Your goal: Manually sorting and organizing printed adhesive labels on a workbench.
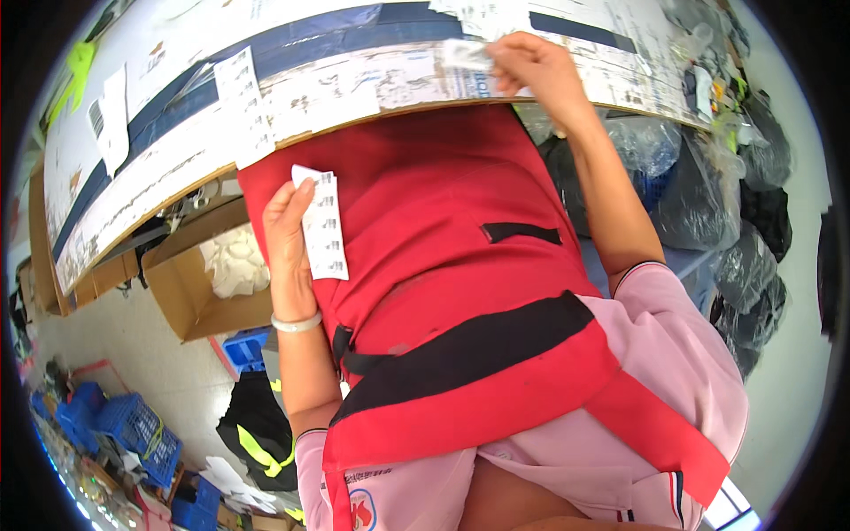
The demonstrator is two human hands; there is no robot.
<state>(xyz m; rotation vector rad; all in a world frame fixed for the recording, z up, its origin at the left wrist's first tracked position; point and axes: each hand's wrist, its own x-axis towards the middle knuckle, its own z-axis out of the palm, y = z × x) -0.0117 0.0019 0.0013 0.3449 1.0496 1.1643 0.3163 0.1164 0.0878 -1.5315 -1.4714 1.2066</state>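
My left hand (288, 223) is closed on a strip of white labels (324, 232) with small black print, pinched under the thumb in front of my red apron. Over the far table edge, my right hand (537, 73) pinches a small whitish piece (467, 56), slightly blurred; it looks like a label or small clear packet, but I cannot tell which. Another white label strip (243, 102) lies on the table (372, 66) and reaches its near edge, up from my left hand. Farther left rests a white tag or slip (110, 119) with a dark printed patch.
Worn white cardboard with dark blue tape covers the table. Beneath it at left stands an open cardboard box (199, 288) with cream-coloured pieces. Blue plastic crates (142, 434) are on the floor at lower left. Filled plastic bags (699, 199) crowd the right side.
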